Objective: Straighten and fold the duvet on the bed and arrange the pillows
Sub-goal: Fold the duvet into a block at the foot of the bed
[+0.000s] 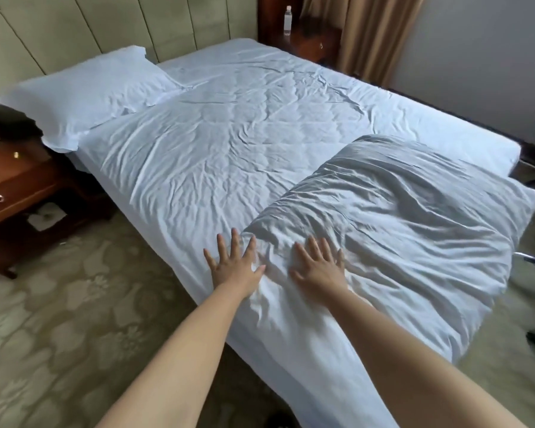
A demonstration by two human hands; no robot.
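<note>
Carpet (59, 319) with a pale floral pattern covers the floor at left. Wooden nightstand (16, 186) stands at the far left, ring pull on its drawer, small bright bits on top too blurred to identify. Padded headboard (105, 29) runs behind the bed (213, 143), which carries a wrinkled white sheet. One white pillow (87, 94) lies at the head, on the near left side, touching the headboard.

Left hand (233, 267): fingers straight and spread, flat on the sheet at the near edge of the bed, holding nothing, fingertips just beside the duvet's folded edge. Right hand (318, 267): fingers straight, palm pressed flat on the duvet (399, 230), holding nothing. Duvet is white, creased, bunched at the foot end and hanging over the near edge.

Second nightstand (309, 44) at far right of the headboard, clear bottle (287, 20) on it; label unreadable. Brown curtain (371, 35) beside it, grey wall further right.
</note>
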